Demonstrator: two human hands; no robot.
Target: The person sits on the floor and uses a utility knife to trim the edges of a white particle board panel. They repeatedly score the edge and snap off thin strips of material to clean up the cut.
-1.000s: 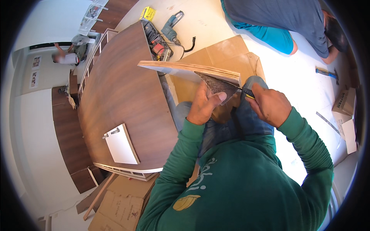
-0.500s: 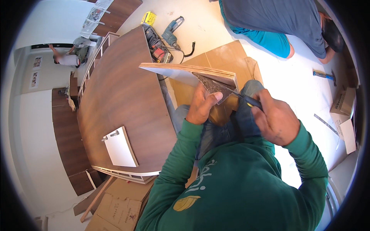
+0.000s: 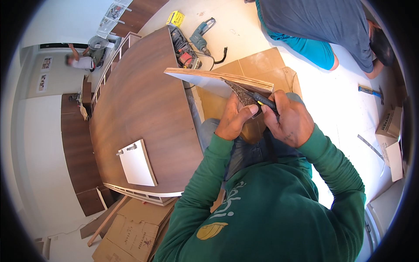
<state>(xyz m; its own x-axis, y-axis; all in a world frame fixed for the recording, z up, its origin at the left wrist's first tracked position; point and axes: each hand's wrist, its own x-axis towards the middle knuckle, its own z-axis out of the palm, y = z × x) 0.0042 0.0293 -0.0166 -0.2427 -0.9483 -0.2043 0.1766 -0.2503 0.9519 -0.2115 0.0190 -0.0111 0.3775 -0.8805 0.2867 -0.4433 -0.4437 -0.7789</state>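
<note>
A board (image 3: 218, 79) with a white face and a layered plywood edge stands tilted above my knees. My left hand (image 3: 233, 118) is closed on a dark brown speckled strip (image 3: 242, 94), its thumb pressed on the strip's lower end. The strip lies against the board's underside; how they touch is hidden. In my right hand (image 3: 290, 120) is a black utility knife (image 3: 265, 101) with a yellow part. Its front end meets the strip close to my left thumb, and the blade cannot be made out.
A large brown wood-faced panel (image 3: 144, 100) fills the left, carrying a small white board with hinges (image 3: 137, 163). Beyond lie a drill (image 3: 200, 38), a toolbox (image 3: 185, 54) and cardboard (image 3: 257, 61). A co-worker (image 3: 314, 26) kneels at upper right, near a hammer (image 3: 371, 91).
My right hand has moved left and inward with the utility knife, nearer my left thumb. My left hand keeps its hold on the strip. The whole view has shifted slightly.
</note>
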